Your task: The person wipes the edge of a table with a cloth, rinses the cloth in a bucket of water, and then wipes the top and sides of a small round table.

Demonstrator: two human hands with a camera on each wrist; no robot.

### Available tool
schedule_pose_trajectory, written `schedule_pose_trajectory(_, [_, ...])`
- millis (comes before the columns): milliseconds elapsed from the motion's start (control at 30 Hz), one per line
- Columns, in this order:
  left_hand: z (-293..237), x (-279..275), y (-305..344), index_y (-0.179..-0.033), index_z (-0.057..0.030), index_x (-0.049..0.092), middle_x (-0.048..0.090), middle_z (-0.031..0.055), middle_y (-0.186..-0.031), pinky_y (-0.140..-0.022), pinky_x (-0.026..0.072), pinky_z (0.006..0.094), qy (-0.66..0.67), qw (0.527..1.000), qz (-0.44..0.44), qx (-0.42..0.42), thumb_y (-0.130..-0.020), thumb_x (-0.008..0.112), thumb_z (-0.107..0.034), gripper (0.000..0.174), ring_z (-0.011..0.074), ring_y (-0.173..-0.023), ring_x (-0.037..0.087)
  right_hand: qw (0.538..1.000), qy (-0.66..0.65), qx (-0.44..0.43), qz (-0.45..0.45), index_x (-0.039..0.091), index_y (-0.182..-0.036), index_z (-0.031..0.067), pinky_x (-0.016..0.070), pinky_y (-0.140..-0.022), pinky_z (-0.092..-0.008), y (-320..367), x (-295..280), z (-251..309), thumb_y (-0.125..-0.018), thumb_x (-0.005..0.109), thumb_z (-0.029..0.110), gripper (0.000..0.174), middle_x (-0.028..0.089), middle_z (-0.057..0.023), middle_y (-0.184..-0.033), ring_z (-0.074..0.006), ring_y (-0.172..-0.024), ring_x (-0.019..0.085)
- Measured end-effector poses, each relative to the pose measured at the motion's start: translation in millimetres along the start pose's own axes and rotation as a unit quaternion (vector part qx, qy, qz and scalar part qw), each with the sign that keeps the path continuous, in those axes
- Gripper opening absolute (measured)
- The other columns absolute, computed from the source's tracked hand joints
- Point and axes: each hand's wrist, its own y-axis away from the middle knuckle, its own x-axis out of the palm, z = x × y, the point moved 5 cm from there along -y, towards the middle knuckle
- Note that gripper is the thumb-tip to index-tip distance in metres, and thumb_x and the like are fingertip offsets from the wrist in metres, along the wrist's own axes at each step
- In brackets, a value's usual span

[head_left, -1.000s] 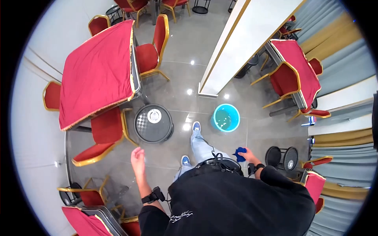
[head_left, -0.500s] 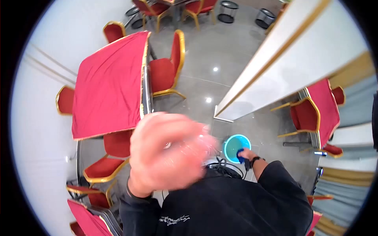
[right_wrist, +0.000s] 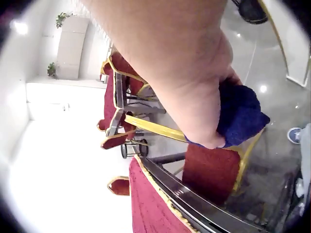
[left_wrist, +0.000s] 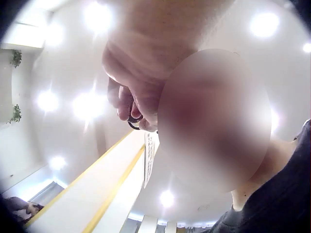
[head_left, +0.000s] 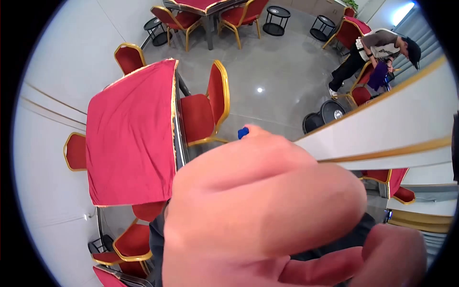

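Note:
My left hand (head_left: 248, 205) is raised close before the head camera and fills the lower middle of that view, its fingers bent. In the left wrist view the same hand (left_wrist: 141, 82) is beside my blurred head, with a small black curved piece (left_wrist: 133, 124) at the fingertips. Beyond it in the head view, a blue cloth (head_left: 243, 133) shows in my right hand (head_left: 258, 130). Up close, the right wrist view has that hand (right_wrist: 194, 97) gripping the bunched cloth (right_wrist: 243, 116), which overlaps a red chair (right_wrist: 211, 170) with a gold frame.
A table with a red cloth (head_left: 131, 138) stands at the left, a red chair (head_left: 198, 117) at its right side. A white column (head_left: 382, 129) crosses the right. Behind it another person (head_left: 377, 52) bends over a chair with a purple cloth (head_left: 379, 75). Black round stands (head_left: 276, 21) are farther back.
My left hand has come up from my side to before the camera. My right hand has carried the blue cloth away from the turquoise bucket, now out of sight. Another person has come into view.

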Motion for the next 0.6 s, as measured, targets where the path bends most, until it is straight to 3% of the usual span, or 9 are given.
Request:
schedule_pose_trajectory(100, [37.8,-21.5,-21.1,-0.101,-0.0079,0.068,0.063,0.0082,-0.078,-0.054,0.0441,0.0339,0.014,0.998,-0.043,0.041,-0.064,0.078,-0.008,0.038,0.0254,-0.064,0.058,0.999,-0.014,0.006,-0.028,0.064,-0.123,0.0112,0.0543,-0.093,-0.0412,-42.6,-66.7,13.6,-0.07,0.081,0.038,0.063,0.071,-0.0169,-0.115,-0.0329,-0.107,0.068])
schedule_pose_trajectory(167, [64.6,-40.9,-28.1,-0.098,-0.0075,0.07,0.063,0.0077,-0.075,-0.052,0.0434,0.0331,0.014,0.995,-0.076,0.059,-0.062,0.077,-0.007,0.036,0.0248,-0.061,0.057,0.996,-0.05,0.024,-0.075,0.064,-0.123,0.0095,0.0548,-0.092,-0.0403,-62.8,-108.3,1.9,-0.071,0.081,0.035,0.061,0.071,-0.0166,-0.112,-0.0309,-0.104,0.069])
schedule_pose_trajectory(267, [119.2,-73.8,-18.8,-0.093,-0.0067,0.071,0.062,0.0069,-0.07,-0.05,0.0424,0.0318,-0.029,0.992,-0.117,0.03,-0.06,0.076,-0.007,0.034,0.0238,-0.058,0.056,0.991,-0.097,0.049,-0.077,0.064,-0.12,0.0054,0.0552,-0.088,-0.0386,-78.8,-164.0,-42.6,-0.074,0.082,0.028,0.054,0.072,-0.0142,-0.106,-0.0264,-0.098,0.07])
schedule_pose_trajectory(367, [186.5,-101.1,5.2,-0.089,-0.0036,0.071,0.062,0.0066,-0.068,-0.054,0.0446,0.0338,-0.104,0.988,-0.062,-0.099,-0.056,0.067,0.0,0.033,0.0246,-0.058,0.056,0.971,-0.148,0.111,-0.151,0.064,-0.119,0.0041,0.0554,-0.086,-0.0391,-78.4,-204.3,-121.7,-0.075,0.082,0.026,0.052,0.072,-0.0137,-0.105,-0.0256,-0.094,0.069])
schedule_pose_trajectory(400, [207.8,-107.4,16.5,-0.091,-0.0081,0.075,0.066,0.0052,-0.073,-0.059,0.0478,0.0348,-0.133,0.974,-0.063,-0.174,-0.056,0.072,0.0,0.036,0.0253,-0.064,0.061,0.962,-0.162,0.143,-0.167,0.064,-0.118,0.0033,0.0555,-0.085,-0.0388,-70.2,-216.2,-141.9,-0.076,0.081,0.025,0.05,0.072,-0.0132,-0.105,-0.0249,-0.092,0.07])
schedule_pose_trajectory(467, [246.7,-118.0,45.1,-0.091,-0.0029,0.072,0.065,0.0084,-0.073,-0.06,0.0475,0.0346,-0.168,0.942,-0.079,-0.281,-0.06,0.068,0.006,0.033,0.0271,-0.065,0.061,0.915,-0.286,0.243,-0.15,0.065,-0.118,0.0019,0.0554,-0.084,-0.0379,-13.8,-257.3,-112.1,-0.077,0.08,0.024,0.048,0.072,-0.0126,-0.104,-0.0248,-0.088,0.07])
schedule_pose_trajectory(533, [275.4,-127.7,77.1,-0.095,0.0015,0.069,0.064,0.0119,-0.078,-0.063,0.0473,0.0314,-0.162,0.9,-0.096,-0.393,-0.07,0.065,0.007,0.026,0.0243,-0.067,0.061,0.902,-0.339,0.234,-0.128,0.067,-0.113,0.0005,0.0556,-0.083,-0.0364,-36.2,-247.9,-242.2,-0.079,0.078,0.023,0.042,0.072,-0.0124,-0.104,-0.0243,-0.083,0.07])
schedule_pose_trajectory(567, [286.9,-131.8,101.4,-0.093,0.0031,0.068,0.064,0.0132,-0.08,-0.063,0.0469,0.0298,-0.155,0.859,-0.137,-0.468,-0.076,0.063,0.006,0.018,0.022,-0.067,0.061,0.908,-0.307,0.272,-0.083,0.069,-0.112,0.0003,0.0547,-0.087,-0.0377,-44.6,-245.5,-310.1,-0.077,0.078,0.025,0.045,0.071,-0.0169,-0.108,-0.0289,-0.095,0.07])
schedule_pose_trajectory(600, [295.5,-136.5,133.1,-0.105,0.0049,0.063,0.061,0.0088,-0.09,-0.069,0.0471,0.0256,-0.159,0.841,-0.116,-0.505,-0.092,0.057,0.0,0.015,0.0138,-0.074,0.059,0.94,-0.116,0.312,-0.076,0.071,-0.116,0.0103,0.0528,-0.092,-0.0411,-53.1,-243.5,-383.2,-0.083,0.071,0.024,0.036,0.071,-0.0134,-0.114,-0.0287,-0.105,0.067])
